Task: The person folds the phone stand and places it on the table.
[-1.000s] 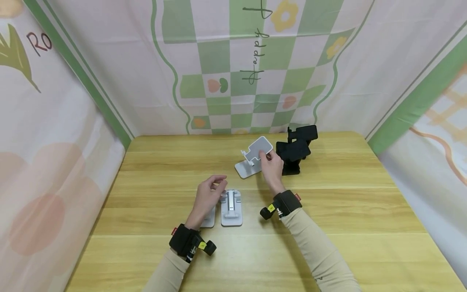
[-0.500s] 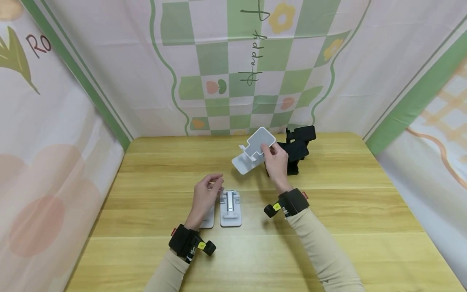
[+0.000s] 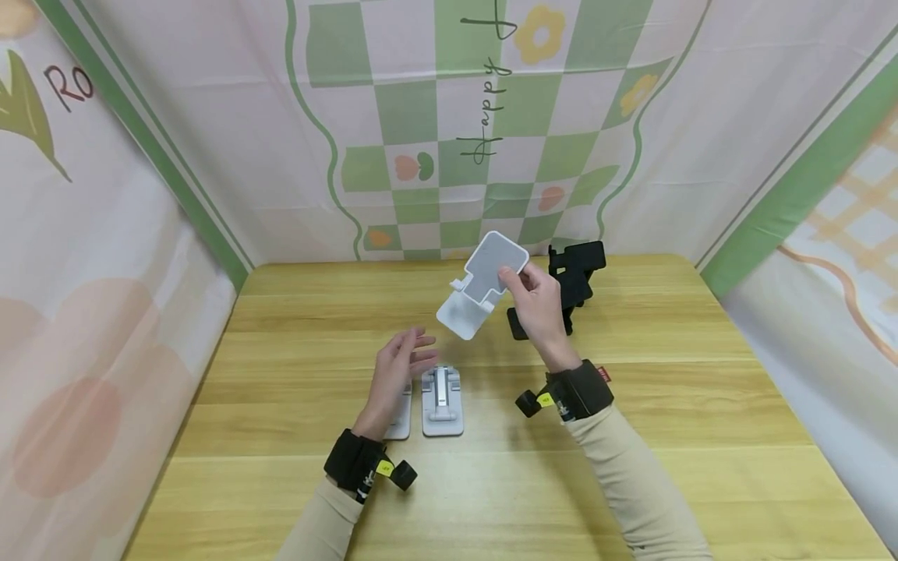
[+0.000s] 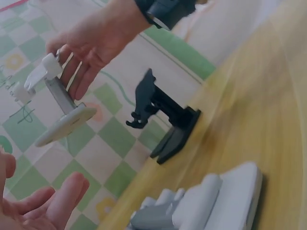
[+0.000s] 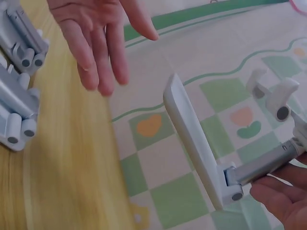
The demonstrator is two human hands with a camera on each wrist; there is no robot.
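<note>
White stand [image 3: 482,284] lifted off table [image 3: 701,405]; right hand [image 3: 539,305] pinches it, left hand [image 3: 396,372] spread, holding nothing. Light pinch: may slip.

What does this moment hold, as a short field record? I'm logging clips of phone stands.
right hand: holds the unfolded white stand in the air
left hand: open, fingers straight, above the folded white stands
black stand: unfolded, upright on the table, behind the right hand
folded white stands: two, flat, side by side

Unfolded stand [image 3: 484,284] held above table [image 3: 631,483]; folded stands [image 3: 443,401] below its left, another stand [image 3: 571,284] behind.
</note>
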